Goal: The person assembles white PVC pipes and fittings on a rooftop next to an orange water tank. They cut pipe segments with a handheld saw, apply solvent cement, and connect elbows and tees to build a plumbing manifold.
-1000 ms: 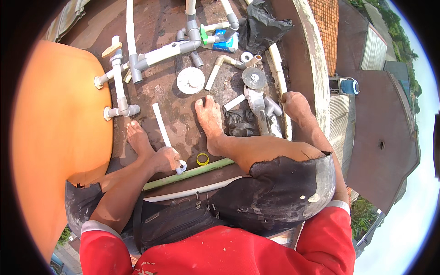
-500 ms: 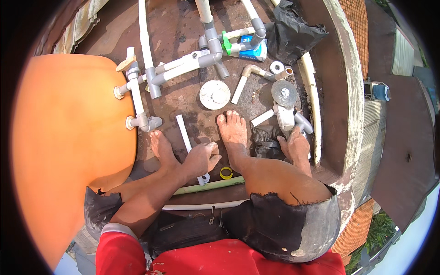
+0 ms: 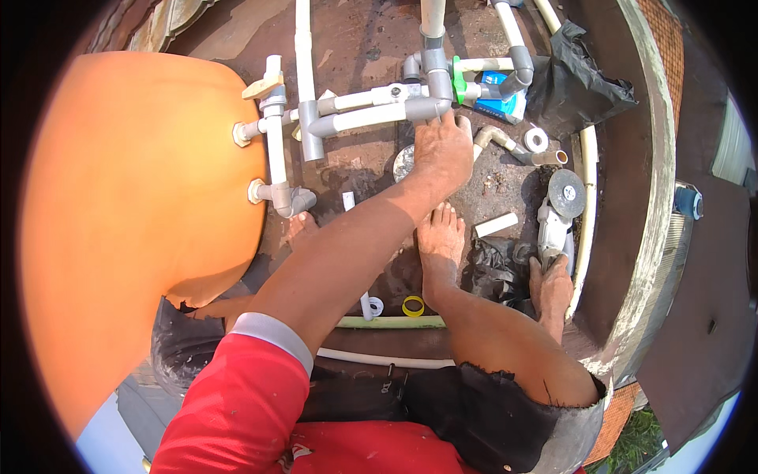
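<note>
My left hand reaches forward to the grey elbow at the end of a white pipe. Its fingers are curled at a grey fitting below that joint, which the hand mostly hides. Under the wrist a pale round disc lies on the floor, partly covered. Off to the right, my right hand is wrapped around the rear body of an angle grinder. The grinder's grey cutting disc points away from me, and the tool is down near the floor beside a short white pipe piece.
A large orange tank with pipe outlets stands at left. Black plastic, a white tape roll and a bent pipe assembly lie ahead right. A yellow ring is near my foot. A raised wall borders the right.
My left hand has moved forward from beside my left leg to the grey pipe fitting. My right hand and the grinder have shifted slightly right. The whole view has shifted too.
</note>
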{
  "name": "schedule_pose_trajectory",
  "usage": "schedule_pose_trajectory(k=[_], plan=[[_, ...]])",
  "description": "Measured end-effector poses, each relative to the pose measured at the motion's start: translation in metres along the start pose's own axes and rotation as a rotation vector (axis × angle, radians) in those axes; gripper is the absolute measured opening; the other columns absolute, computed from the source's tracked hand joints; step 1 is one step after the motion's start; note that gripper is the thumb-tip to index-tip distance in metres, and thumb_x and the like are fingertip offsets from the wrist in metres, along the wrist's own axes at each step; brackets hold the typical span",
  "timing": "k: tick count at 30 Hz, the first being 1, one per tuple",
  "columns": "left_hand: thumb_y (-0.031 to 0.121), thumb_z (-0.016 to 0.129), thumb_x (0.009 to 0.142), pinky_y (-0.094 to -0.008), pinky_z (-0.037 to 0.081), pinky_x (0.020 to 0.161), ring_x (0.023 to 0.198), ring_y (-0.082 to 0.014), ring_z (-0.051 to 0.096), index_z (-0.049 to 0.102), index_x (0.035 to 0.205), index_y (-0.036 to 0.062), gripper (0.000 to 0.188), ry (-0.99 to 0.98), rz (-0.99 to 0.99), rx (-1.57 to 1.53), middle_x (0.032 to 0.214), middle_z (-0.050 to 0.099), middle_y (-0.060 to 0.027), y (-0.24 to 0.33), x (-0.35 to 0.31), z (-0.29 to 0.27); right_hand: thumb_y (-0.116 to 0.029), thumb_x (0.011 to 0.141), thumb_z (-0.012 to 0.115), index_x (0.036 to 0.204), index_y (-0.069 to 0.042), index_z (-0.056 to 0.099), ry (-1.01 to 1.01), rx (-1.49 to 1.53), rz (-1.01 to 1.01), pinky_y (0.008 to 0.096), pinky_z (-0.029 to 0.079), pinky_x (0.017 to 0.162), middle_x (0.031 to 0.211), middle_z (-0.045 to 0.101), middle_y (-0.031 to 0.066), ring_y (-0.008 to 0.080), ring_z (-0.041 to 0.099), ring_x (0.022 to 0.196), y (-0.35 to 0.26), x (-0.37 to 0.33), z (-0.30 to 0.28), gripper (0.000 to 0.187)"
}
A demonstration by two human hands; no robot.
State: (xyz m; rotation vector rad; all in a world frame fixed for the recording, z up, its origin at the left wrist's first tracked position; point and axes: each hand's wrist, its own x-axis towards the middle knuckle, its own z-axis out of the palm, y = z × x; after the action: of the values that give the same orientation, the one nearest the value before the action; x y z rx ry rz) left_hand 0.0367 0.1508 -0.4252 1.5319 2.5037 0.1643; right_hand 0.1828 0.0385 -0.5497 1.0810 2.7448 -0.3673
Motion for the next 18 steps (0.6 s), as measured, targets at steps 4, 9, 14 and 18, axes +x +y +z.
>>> schedule_pose_trajectory(k=[4, 9, 14, 18], plan=[[0.017, 0.063, 0.103, -0.0554, 0.060, 0.096, 0.116, -0.0449, 0.073, 0.070, 0.123, -0.0024, 0.029, -0.192, -0.249, -0.109, 0.126, 0.070, -0.0261, -0.015, 0.039, 0.031, -0.019, 0.106, 0.054, 0.144, -0.008, 0.056, 0.044, 0.087, 0.040, 0.0555, 0.045, 0.116, 0.155, 0.055, 0.0142, 0.0343, 0.054, 0.146, -0.014, -0.006, -0.001, 0.040], [0.011, 0.063, 0.101, -0.0512, 0.063, 0.093, 0.105, -0.0431, 0.077, 0.071, 0.115, -0.0099, 0.026, -0.091, -0.121, -0.224, 0.118, 0.073, -0.0279, -0.017, 0.024, 0.043, -0.023, 0.106, 0.058, 0.146, -0.007, 0.056, 0.080, 0.047, -0.043, 0.0508, 0.050, 0.113, 0.159, 0.053, 0.0155, 0.0348, 0.054, 0.147, 0.020, -0.021, -0.034, 0.044], [0.001, 0.068, 0.091, -0.0508, 0.064, 0.091, 0.096, -0.0457, 0.079, 0.074, 0.117, -0.0097, 0.029, -0.213, 0.159, -0.480, 0.114, 0.076, -0.0301, 0.000, -0.018, -0.036, -0.037, 0.101, 0.068, 0.155, -0.012, 0.053, 0.027, 0.557, -0.046, 0.0533, 0.046, 0.118, 0.159, 0.054, 0.0185, 0.0370, 0.053, 0.148, 0.140, -0.033, -0.241, 0.061], [-0.005, 0.063, 0.089, -0.0444, 0.068, 0.092, 0.096, -0.0436, 0.080, 0.072, 0.116, -0.0154, 0.030, -0.355, 0.146, -1.232, 0.109, 0.077, -0.0326, 0.025, -0.056, -0.170, -0.048, 0.098, 0.076, 0.161, -0.015, 0.050, 0.002, 0.376, -0.243, 0.0552, 0.043, 0.123, 0.159, 0.055, 0.0209, 0.0388, 0.053, 0.148, 0.121, -0.039, -0.381, 0.076]])
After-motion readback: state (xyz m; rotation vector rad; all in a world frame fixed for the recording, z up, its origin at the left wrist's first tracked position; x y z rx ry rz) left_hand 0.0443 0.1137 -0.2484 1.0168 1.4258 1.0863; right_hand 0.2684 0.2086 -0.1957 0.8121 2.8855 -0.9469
